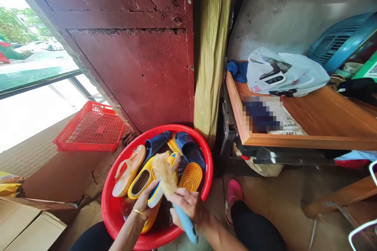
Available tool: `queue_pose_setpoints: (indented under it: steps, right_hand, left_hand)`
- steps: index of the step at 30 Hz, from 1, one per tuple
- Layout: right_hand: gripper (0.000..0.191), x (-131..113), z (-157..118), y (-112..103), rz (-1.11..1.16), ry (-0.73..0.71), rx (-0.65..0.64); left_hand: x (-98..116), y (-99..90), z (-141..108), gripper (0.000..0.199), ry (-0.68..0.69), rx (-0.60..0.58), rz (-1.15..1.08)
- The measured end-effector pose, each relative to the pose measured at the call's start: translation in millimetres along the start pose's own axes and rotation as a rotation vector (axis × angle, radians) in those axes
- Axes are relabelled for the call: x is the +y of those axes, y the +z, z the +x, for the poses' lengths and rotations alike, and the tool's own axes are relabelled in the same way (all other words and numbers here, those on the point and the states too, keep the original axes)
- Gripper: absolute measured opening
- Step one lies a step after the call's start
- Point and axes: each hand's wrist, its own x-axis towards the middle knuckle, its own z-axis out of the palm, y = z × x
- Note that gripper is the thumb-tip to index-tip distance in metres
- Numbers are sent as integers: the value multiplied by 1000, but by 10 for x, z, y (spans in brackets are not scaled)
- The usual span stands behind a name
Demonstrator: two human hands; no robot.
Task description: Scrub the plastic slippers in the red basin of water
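Observation:
A red basin (208,153) holds several shoes. Over its lower middle, my left hand (145,200), with a gold bangle at the wrist, grips a yellow and white shoe (161,192). My right hand (187,204) is closed round a brush (185,221) with a blue handle, its pale bristles lying over the yellow shoes. Around them in the basin are a beige sandal (131,168) at the left, a dark blue slipper (188,147) at the upper right and a yellow sole (191,177) facing up at the right.
Behind the basin stands a dark red door (132,74). At the left are a red plastic basket (94,129) and cardboard (26,223). A wooden tray table (324,113) at the right bears a white plastic bag (306,72). A pink shoe (235,190) is on my foot.

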Motion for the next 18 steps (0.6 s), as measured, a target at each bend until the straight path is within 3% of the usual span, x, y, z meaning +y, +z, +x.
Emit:
queue_pose_setpoints:
  steps: [2, 7, 10, 14, 16, 18]
  right_hand:
    - [41, 42, 0, 43, -74, 13, -48]
    - [31, 324, 256, -161, -93, 112, 243]
    - [36, 152, 226, -180, -37, 21, 235]
    - [34, -276, -16, 19, -28, -68, 32]
    - [29, -353, -38, 110, -15, -26, -75]
    - [28, -292, 59, 156, -8, 51, -112]
  left_hand:
    - [-33, -16, -27, 30, -41, -7, -28]
    - [-76, -116, -18, 26, -31, -34, 33]
    - [11, -104, 74, 29, 195, 19, 109]
    - [127, -107, 188, 40, 651, 164, 359]
    - [83, -139, 197, 43, 776, 197, 492]
    - [-49, -160, 178, 46, 814, 173, 552]
